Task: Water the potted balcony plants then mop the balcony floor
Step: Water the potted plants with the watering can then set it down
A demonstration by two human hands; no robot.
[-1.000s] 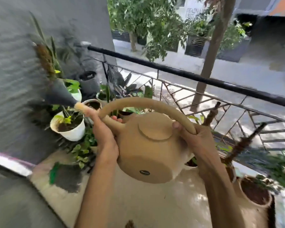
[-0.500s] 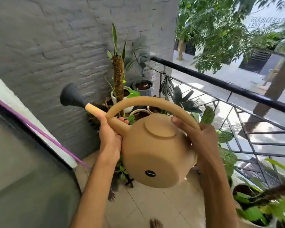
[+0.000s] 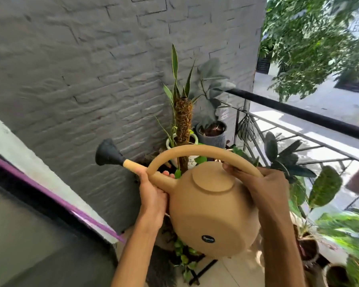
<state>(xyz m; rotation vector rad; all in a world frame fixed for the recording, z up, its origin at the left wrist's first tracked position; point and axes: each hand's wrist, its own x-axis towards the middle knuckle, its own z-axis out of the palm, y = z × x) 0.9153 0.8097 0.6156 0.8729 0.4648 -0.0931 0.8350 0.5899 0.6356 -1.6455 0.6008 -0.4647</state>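
Observation:
I hold a tan watering can (image 3: 211, 206) in front of me with both hands. My left hand (image 3: 153, 195) grips the base of its spout, which ends in a black sprinkler head (image 3: 107, 153) pointing left toward the wall. My right hand (image 3: 263, 187) grips the arched handle on its right side. Behind the can stand potted plants: a white pot (image 3: 170, 142) with a moss pole (image 3: 182, 119) and a grey ribbed pot (image 3: 212, 134) with dark leaves. More pots sit lower right, partly hidden by my right arm.
A grey brick wall (image 3: 91, 69) fills the left. A black railing (image 3: 298, 113) runs along the right with broad-leaved plants (image 3: 323, 189) against it. A dark glass door with a purple strip (image 3: 50, 197) lies at lower left. Pale floor tiles (image 3: 226, 272) show below the can.
My view has swung left and closer to the brick wall corner. The can stays in both hands, spout still pointing left, now level with the moss-pole pot.

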